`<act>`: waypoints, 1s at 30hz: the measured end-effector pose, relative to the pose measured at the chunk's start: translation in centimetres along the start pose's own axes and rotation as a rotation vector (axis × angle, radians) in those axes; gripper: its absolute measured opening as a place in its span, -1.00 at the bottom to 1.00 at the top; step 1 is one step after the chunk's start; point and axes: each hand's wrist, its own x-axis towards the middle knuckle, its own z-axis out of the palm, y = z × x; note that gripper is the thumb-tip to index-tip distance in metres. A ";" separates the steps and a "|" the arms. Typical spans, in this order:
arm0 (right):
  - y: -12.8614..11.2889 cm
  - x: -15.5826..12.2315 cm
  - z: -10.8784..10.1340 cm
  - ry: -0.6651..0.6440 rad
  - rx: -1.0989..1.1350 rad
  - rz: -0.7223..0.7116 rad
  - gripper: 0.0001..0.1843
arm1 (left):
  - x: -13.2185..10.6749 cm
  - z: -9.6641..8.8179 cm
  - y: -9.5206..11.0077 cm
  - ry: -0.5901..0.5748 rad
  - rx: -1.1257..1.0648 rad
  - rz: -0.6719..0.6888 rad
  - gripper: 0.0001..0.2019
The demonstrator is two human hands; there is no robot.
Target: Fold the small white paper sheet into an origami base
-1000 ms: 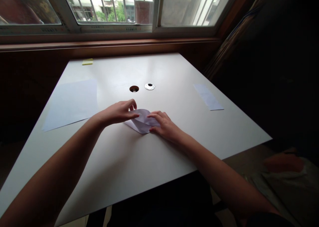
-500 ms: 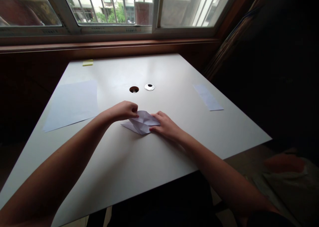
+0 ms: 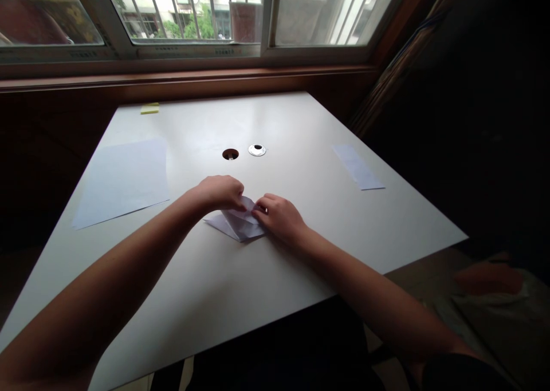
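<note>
A folded sheet of white paper lies on the white table, its upper layers raised and a pointed corner flat toward the left. My left hand is closed on the raised upper edge, thumb against the inside of the fold. From the right, my right hand pinches the same paper, its fingertips close to the left thumb. Part of the paper's right side is hidden behind the right hand.
A large white sheet lies at the table's left, and a narrow paper strip at the right. Beyond the hands are a round cable hole and a ring-shaped cover. Yellow sticky notes sit near the far edge.
My left hand has moved slightly right and my right hand slightly left along the paper, so the fingertips are closer together. The folded paper has shifted a little toward me.
</note>
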 end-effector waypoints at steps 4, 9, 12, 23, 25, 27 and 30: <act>-0.5 -0.5 0.5 0.077 -0.142 -0.049 -0.80 | 0.1 -0.1 1.6 0.007 0.084 -0.022 -0.75; -0.5 -0.9 0.9 0.099 -0.246 -0.095 -0.77 | 0.2 0.0 1.8 0.030 0.123 0.004 -0.85; -0.5 -1.2 1.0 0.088 -0.280 -0.127 -0.77 | 0.1 0.2 1.4 0.035 0.123 0.026 -0.86; -0.2 -1.2 1.2 0.066 -0.324 -0.248 -0.77 | -1.7 2.2 -1.8 0.233 0.058 0.243 -0.83; -0.1 -1.2 1.2 0.059 -0.313 -0.262 -0.77 | -2.1 2.5 -2.2 0.251 0.068 0.261 -0.82; -0.1 -1.2 1.1 0.041 -0.312 -0.282 -0.79 | -2.5 2.7 -2.4 0.268 0.084 0.272 -0.82; -0.1 -1.2 0.8 0.014 -0.318 -0.318 -0.81 | -2.9 3.0 -2.5 0.291 0.089 0.283 -0.83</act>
